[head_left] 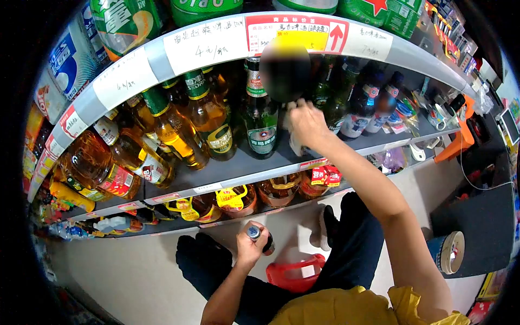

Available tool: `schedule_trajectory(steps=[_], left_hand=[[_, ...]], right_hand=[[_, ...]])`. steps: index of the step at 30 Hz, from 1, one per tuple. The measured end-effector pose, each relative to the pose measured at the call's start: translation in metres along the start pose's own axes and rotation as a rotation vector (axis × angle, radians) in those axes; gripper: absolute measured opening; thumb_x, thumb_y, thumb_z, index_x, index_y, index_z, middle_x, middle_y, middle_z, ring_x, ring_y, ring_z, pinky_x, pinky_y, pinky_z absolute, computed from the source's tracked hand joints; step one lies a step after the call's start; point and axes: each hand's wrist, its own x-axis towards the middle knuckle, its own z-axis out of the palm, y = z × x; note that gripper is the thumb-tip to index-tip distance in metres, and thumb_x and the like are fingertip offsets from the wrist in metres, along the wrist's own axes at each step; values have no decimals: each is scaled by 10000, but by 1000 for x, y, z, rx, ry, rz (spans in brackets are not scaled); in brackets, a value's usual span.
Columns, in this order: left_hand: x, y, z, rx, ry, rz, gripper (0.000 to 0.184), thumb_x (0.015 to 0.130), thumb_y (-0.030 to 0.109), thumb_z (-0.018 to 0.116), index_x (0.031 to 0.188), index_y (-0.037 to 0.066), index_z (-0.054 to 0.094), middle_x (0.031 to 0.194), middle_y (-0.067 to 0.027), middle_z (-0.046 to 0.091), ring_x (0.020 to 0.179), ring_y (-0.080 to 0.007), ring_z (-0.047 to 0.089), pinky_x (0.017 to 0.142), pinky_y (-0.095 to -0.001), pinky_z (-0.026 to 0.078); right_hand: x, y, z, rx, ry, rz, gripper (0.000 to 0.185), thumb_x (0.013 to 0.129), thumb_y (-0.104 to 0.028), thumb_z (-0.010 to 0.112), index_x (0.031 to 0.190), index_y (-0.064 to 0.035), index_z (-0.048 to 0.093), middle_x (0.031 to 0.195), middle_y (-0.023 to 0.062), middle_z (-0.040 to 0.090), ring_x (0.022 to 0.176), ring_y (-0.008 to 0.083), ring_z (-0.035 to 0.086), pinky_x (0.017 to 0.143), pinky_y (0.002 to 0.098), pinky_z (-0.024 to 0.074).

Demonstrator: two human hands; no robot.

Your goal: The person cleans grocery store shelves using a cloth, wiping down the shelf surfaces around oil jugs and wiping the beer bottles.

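My left hand [251, 246] is low in front of the shelf, between my knees, with its fingers wrapped round the neck of a capped bottle [253, 232]. Most of that bottle is hidden by the hand. My right hand [307, 125] reaches into the shelf, closed on a pale cloth [295, 142] that hangs below the fingers. Just left of it stands a green beer bottle [261, 130] upright. To its right are dark bottles with blue and white labels [357, 122]. A dark blurred patch covers part of the shelf above my right hand.
Amber beer bottles [214, 127] fill the shelf's left side. The price-label edge [206, 46] of the upper shelf overhangs my right hand. Large oil jugs [279, 192] stand below. A red plastic stool [295, 272] is between my legs, and a bin [450, 252] stands at right.
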Motion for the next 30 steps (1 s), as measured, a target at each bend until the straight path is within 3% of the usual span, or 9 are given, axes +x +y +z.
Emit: schedule_trajectory(steps=[2,3,7,10,11,15,18,23,30], left_hand=[[2,3,-1,-21,5,19,151,832,148,616,775,40,529,683,-14,571,631,-83,523,592,-248,445],[2,5,-1,-30,6,27,155,832,153,621,777,40,530,682,-14,570,629,-83,520,590,-246,443],[4,6,-5,-57,1,-1,175,825,173,642,783,40,536,684,-13,574,617,-78,516,586,-239,441],[5,9,-6,-76,23,17,172,817,162,651,786,36,538,684,-12,578,612,-72,518,579,-235,440],[6,11,-8,-82,25,15,163,815,150,650,786,35,538,682,-11,578,610,-69,519,576,-232,439],[8,19,-10,-94,35,-15,121,803,101,639,783,32,541,673,-14,583,609,-63,528,571,-223,438],[6,17,-12,-87,21,-47,96,796,77,626,785,32,542,670,-18,587,609,-63,535,574,-219,441],[6,21,-12,-68,17,-26,100,797,77,624,791,32,535,682,-24,587,624,-68,542,582,-226,446],[4,13,-8,-73,-7,28,116,811,99,620,809,36,522,687,-27,584,636,-75,545,594,-236,450]], right_hand=[[24,4,-11,-136,-134,-44,187,638,-95,657,800,-17,608,905,187,607,886,304,594,691,366,493],[38,7,2,-296,19,-51,197,695,-127,621,881,-66,638,973,164,601,950,257,563,739,366,441],[83,10,34,-525,-390,22,291,827,-242,480,1059,-160,636,1136,62,582,1120,229,459,906,425,300],[91,29,89,-462,162,57,339,840,-281,452,1119,-161,602,1216,59,547,1167,252,438,928,411,296],[90,29,91,-431,-107,76,382,837,-299,437,1169,-164,570,1265,85,513,1213,253,404,970,401,276],[90,30,96,-328,-321,48,410,775,-308,495,1142,-146,581,1200,115,548,1142,271,475,928,392,354],[93,30,73,-229,-640,53,475,632,-259,700,1075,-114,606,1086,151,604,1037,301,565,838,387,461],[80,33,98,-62,-526,94,540,544,-208,769,1050,-104,613,1064,156,610,1017,302,576,830,384,473],[48,3,57,-204,-534,-35,314,750,-250,545,988,-73,649,1010,109,634,982,245,596,879,381,413]])
